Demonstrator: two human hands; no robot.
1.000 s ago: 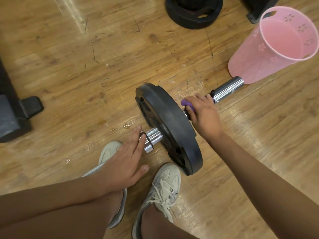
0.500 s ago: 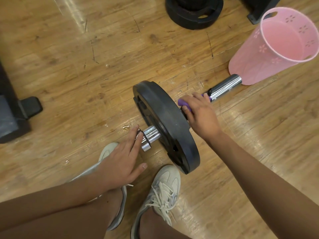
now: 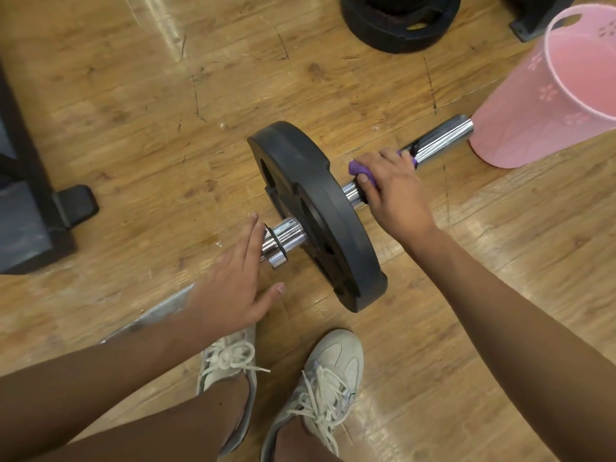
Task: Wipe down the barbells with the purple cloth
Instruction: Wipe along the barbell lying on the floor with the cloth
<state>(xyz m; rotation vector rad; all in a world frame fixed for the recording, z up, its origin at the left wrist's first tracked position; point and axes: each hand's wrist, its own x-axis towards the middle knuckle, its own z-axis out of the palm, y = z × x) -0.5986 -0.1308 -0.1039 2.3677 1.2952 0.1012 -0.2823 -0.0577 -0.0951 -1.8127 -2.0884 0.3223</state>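
Note:
A chrome barbell (image 3: pixel 440 139) lies on the wooden floor with a black weight plate (image 3: pixel 320 208) standing on it. My right hand (image 3: pixel 390 188) grips the bar just right of the plate, with the purple cloth (image 3: pixel 360 169) wrapped under its fingers. Only small bits of the cloth show at the thumb and knuckles. My left hand (image 3: pixel 233 278) has straight fingers pressed flat against the near chrome end of the bar (image 3: pixel 283 238), left of the plate.
A pink plastic basket (image 3: pixel 546 95) lies tipped at the bar's far end. Stacked black plates (image 3: pixel 400 18) sit at the top. A dark rack base (image 3: pixel 33 201) stands at the left. My two shoes (image 3: pixel 320 378) are just below the plate.
My right hand with the cloth has slid a little along the bar away from the plate. My left hand stays against the bar's end.

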